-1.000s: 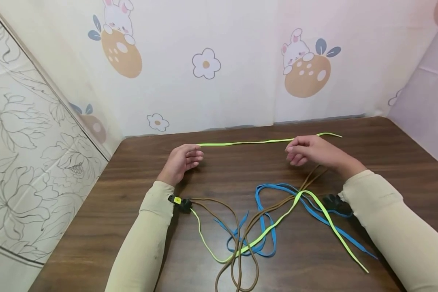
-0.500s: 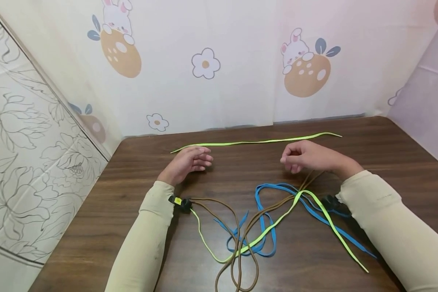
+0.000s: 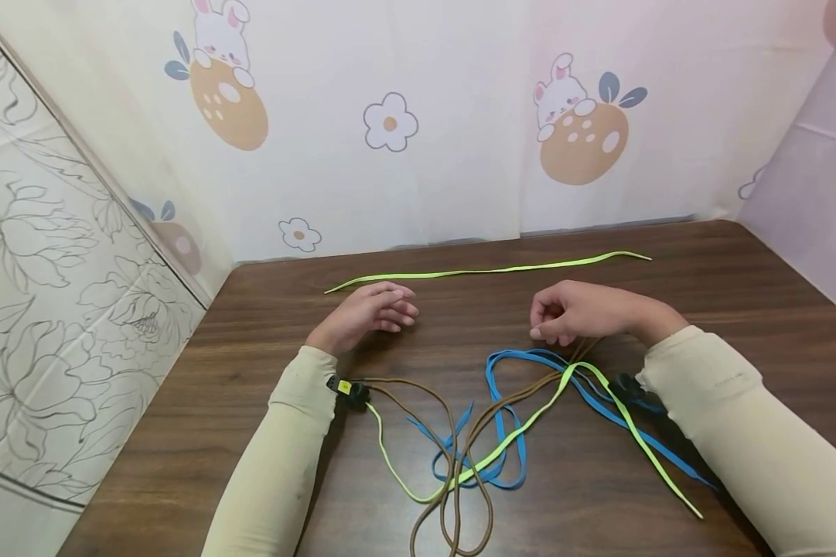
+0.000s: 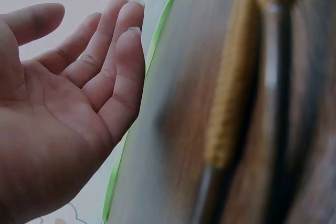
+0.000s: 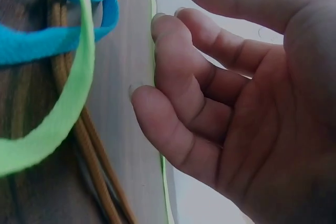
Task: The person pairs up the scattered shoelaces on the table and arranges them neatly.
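Observation:
A flat yellow-green shoelace (image 3: 459,272) lies stretched nearly straight along the back of the table. My left hand (image 3: 367,313) hovers just in front of its left part, palm turned inward and fingers relaxed, with nothing in it. Over to the right, my right hand (image 3: 585,309) has its fingers loosely bent and holds nothing, as the right wrist view also shows. Closer to me is a loose tangle: a blue shoelace (image 3: 515,354), a brown cord (image 3: 490,418) and a second yellow-green shoelace (image 3: 619,402). Part of the brown cord is hidden behind my right hand.
Black wrist cameras (image 3: 351,392) sit under both cuffs, close to the laces. The brown wooden table (image 3: 209,371) ends at a patterned wall covering (image 3: 459,170) behind, with a flower-print panel (image 3: 76,255) on the left.
Both hands have drawn away from the straight yellow-green shoelace, toward me and slightly inward. Its left end, earlier hidden by the left hand, now shows. The tangled laces have not moved.

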`<state>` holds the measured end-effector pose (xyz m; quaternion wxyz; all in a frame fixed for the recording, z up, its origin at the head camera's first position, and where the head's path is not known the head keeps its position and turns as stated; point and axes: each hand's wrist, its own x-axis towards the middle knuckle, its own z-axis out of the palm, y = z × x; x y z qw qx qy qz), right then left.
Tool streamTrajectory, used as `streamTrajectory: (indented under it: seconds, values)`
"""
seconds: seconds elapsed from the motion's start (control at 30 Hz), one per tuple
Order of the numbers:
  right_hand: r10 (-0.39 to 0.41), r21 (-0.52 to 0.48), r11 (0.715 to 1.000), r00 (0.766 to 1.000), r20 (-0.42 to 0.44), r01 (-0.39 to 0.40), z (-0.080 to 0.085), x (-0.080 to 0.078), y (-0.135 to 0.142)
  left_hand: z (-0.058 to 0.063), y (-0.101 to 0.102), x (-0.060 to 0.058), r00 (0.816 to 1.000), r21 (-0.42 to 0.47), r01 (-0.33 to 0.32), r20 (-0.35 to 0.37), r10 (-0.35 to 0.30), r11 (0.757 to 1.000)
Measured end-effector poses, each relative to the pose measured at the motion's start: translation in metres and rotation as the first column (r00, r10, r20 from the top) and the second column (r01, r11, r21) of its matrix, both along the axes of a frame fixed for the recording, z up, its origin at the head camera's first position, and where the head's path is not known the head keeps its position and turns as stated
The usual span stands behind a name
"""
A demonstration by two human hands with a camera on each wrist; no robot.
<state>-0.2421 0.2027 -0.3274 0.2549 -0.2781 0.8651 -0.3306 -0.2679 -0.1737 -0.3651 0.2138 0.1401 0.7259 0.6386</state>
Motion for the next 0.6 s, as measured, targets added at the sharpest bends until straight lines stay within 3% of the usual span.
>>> streamTrajectory:
  seconds: [0.43, 0.6]
  values:
    - [0.098, 0.088, 0.991, 0.995, 0.023, -0.1, 0.013, 0.013, -0.013, 0.006, 0.008, 0.002, 0.998, -0.049, 0.056, -0.017, -0.057, 0.997]
    - [0.102, 0.123, 0.986, 0.99, 0.094, -0.113, 0.022, 0.021, -0.015, 0.008, 0.015, 0.004, 0.995, -0.106, 0.086, -0.049, -0.092, 0.991]
